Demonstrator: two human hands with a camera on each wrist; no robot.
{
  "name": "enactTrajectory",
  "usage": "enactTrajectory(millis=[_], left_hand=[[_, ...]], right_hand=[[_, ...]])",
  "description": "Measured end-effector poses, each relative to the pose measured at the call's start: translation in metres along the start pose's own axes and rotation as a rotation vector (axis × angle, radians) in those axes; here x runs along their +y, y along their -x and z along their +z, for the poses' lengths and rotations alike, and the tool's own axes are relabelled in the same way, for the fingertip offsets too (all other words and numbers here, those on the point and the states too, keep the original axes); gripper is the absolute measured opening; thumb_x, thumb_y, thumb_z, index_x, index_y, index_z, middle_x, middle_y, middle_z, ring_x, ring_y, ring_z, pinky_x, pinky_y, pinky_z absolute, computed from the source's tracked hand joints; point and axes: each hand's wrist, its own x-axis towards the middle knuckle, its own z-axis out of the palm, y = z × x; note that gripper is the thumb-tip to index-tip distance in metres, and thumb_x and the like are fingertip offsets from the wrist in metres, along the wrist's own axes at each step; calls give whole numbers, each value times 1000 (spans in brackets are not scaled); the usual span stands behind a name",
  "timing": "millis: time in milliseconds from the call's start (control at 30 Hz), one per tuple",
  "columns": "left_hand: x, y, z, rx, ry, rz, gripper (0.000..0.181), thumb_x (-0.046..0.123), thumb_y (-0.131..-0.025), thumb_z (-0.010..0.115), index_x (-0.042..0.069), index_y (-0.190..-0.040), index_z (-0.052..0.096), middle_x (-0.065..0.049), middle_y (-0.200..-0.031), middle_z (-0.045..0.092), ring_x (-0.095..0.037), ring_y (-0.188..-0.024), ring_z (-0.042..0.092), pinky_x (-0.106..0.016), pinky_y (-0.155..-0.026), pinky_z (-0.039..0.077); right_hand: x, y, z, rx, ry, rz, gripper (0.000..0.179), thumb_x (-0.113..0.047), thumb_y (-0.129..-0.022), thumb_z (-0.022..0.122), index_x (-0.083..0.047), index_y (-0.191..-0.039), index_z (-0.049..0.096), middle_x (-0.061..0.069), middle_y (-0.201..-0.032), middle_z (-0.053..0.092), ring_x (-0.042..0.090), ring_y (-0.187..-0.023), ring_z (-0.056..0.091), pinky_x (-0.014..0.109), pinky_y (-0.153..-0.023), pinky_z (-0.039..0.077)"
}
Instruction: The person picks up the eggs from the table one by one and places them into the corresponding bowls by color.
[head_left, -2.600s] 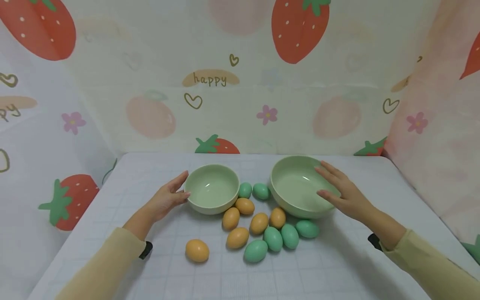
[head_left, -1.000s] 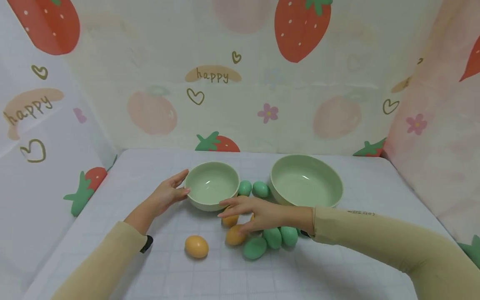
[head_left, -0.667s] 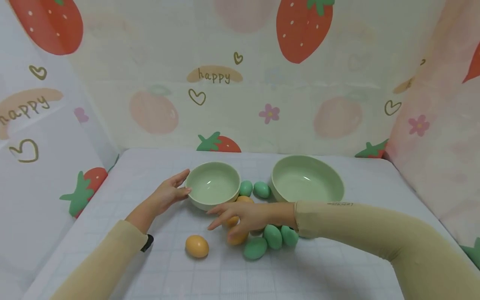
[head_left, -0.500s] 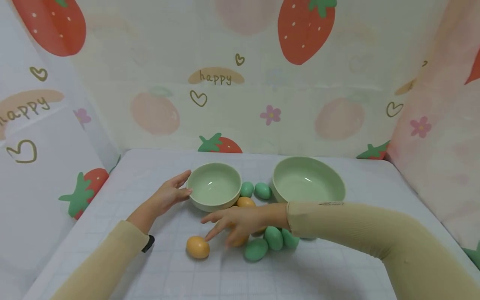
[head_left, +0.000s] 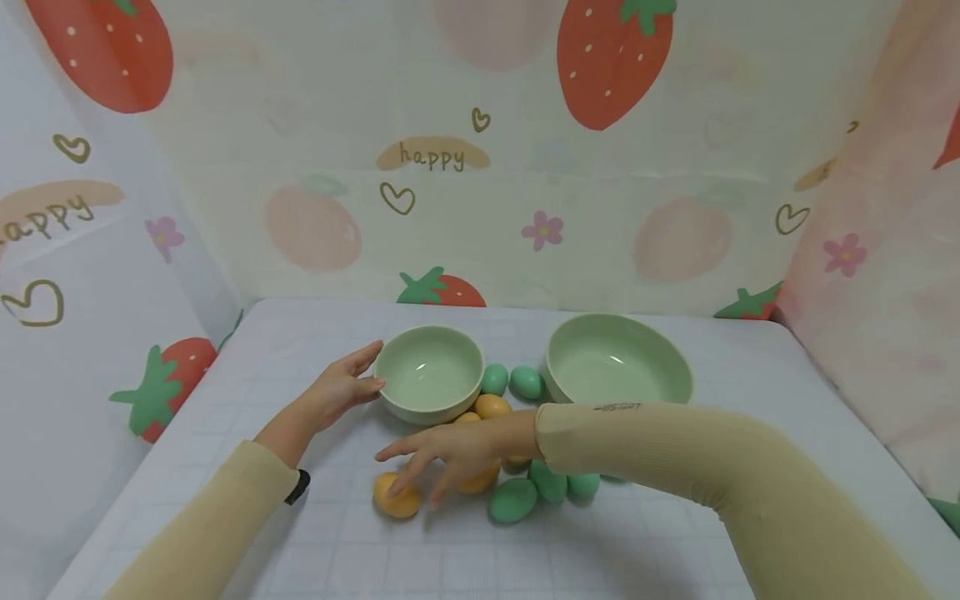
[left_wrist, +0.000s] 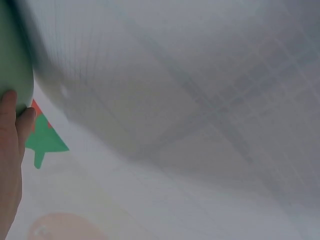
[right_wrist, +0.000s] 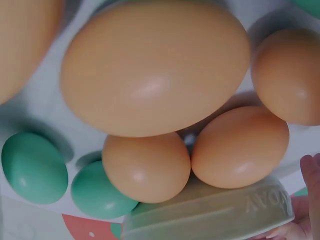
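Observation:
My left hand (head_left: 330, 396) touches the left side of the smaller pale green bowl (head_left: 430, 375), thumb at the front and fingers further back. In the left wrist view, its fingertips lie against the bowl's outer wall (left_wrist: 12, 60). My right hand (head_left: 457, 450) reaches across to the left with fingers spread, its index fingertip over the lone orange egg (head_left: 402, 507). Under and behind that hand are several orange eggs (head_left: 492, 407), partly hidden. In the right wrist view, orange eggs (right_wrist: 155, 70) fill the middle, and the hand's fingertips (right_wrist: 312, 175) show at the right edge.
A larger pale green bowl (head_left: 615, 358) stands to the right, its front partly hidden by my right sleeve. Several green eggs (head_left: 513, 501) lie below the right forearm, and two more (head_left: 527, 382) sit between the bowls. Strawberry-print cloth hangs behind the white table (head_left: 300, 554).
My right hand has left the larger bowl's rim and swept left over the eggs to the lone orange egg. My left hand has stayed at the smaller bowl. The view has shifted slightly.

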Motion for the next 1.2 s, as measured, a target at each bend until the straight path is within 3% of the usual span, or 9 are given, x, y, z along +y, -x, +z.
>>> enactTrajectory(millis=[333, 600, 1033, 1200], left_hand=[[-1, 3, -1, -5, 7, 0, 73, -3, -97, 53, 6, -156, 11, -17, -161, 0, -33, -144, 18, -33, -103, 43], [-1, 3, -1, 5, 11, -2, 73, -4, -97, 53, 5, -156, 11, -17, -161, 1, -33, -144, 17, -33, -103, 44], [2, 3, 2, 11, 17, -19, 73, -5, -97, 52, 5, -155, 11, -16, -161, 1, -33, -145, 16, -27, -98, 47], [3, 4, 2, 17, 6, -24, 72, -5, -97, 52, 5, -156, 11, -16, -161, 2, -33, -145, 14, -31, -102, 44]], right_hand=[[10, -24, 5, -59, 77, -42, 49, -12, -89, 71, -5, -135, 58, 17, -157, 26, 19, -145, 21, 20, -114, 16], [10, -34, 10, -90, 58, 50, 47, -10, -88, 71, -8, -134, 60, 14, -157, 27, 18, -145, 20, 19, -114, 14], [4, -34, 12, 4, 106, 93, 45, -10, -85, 75, -10, -128, 65, 13, -143, 49, 14, -135, 40, 15, -109, 25], [1, -27, 10, 70, 40, 124, 43, -9, -82, 78, -10, -124, 69, 14, -139, 53, 11, -130, 46, 13, -100, 36]])
